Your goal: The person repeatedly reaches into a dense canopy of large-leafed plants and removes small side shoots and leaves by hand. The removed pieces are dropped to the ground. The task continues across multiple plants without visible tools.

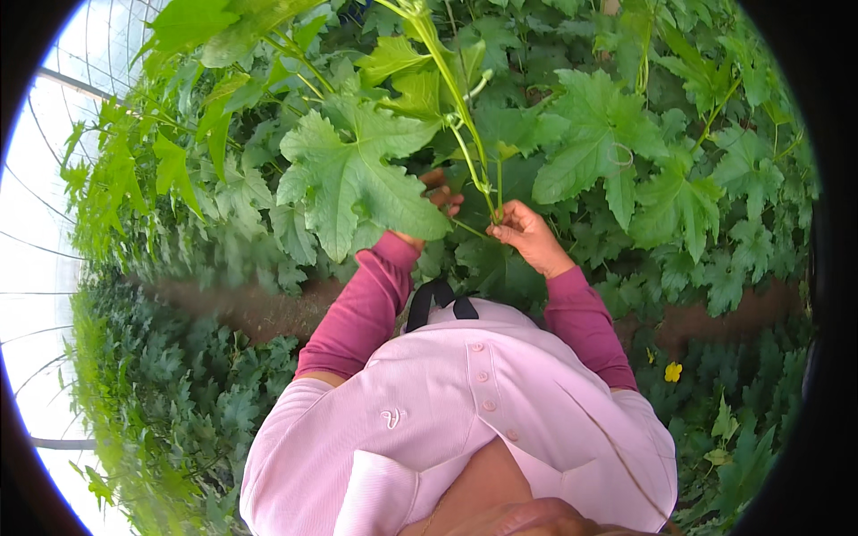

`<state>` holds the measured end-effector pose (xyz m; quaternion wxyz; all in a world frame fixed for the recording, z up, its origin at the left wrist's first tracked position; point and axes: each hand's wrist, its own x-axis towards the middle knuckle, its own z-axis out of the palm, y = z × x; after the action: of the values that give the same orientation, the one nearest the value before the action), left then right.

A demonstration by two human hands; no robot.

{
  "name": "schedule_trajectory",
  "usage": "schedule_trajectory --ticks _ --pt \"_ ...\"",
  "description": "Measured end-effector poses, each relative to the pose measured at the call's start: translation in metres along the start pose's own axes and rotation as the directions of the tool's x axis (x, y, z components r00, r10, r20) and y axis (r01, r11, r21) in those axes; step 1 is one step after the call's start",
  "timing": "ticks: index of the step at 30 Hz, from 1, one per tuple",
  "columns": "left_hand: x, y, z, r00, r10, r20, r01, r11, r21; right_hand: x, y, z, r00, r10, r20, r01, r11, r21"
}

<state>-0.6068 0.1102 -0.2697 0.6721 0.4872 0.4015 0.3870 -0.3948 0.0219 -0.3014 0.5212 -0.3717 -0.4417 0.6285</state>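
Note:
My right hand (526,234) pinches a green vine stem (478,151) low down, between thumb and fingers, where a thin side stalk meets it. Just left of that stem is my left hand (442,193), partly hidden behind a large lobed leaf (362,174); its fingers are curled, and whether they hold anything cannot be told. The stem rises from my right hand to the top of the view and bears small buds and a curled young shoot (479,86). Another broad leaf (596,134) spreads to the right of the stem.
Dense vine foliage (255,194) surrounds both hands. Strips of bare soil (255,308) run to the left and right of my body, with more low plants behind. A yellow flower (673,372) shows at lower right. At the far left stands a pale greenhouse wall (40,268) with curved ribs.

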Motion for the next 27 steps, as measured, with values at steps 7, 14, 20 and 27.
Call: schedule_trajectory --ticks 7,14,20,27 --pt "-0.088 0.172 0.054 0.694 -0.055 0.718 -0.484 0.703 0.521 0.006 0.007 -0.005 0.995 -0.077 -0.071 0.076 0.997 -0.013" --pt "-0.035 0.278 0.108 0.806 0.535 0.252 -0.581 0.797 0.165 0.016 0.051 -0.013 0.97 -0.135 -0.201 0.108 0.985 -0.136" --pt "0.028 0.276 0.087 0.936 0.299 0.186 -0.35 0.852 0.39 0.012 0.068 -0.007 0.933 -0.235 -0.271 0.068 0.859 -0.508" --pt "0.074 0.27 0.086 0.95 0.306 0.058 -0.197 0.447 0.872 0.002 0.112 -0.028 0.676 -0.731 0.09 0.187 0.053 -0.981"
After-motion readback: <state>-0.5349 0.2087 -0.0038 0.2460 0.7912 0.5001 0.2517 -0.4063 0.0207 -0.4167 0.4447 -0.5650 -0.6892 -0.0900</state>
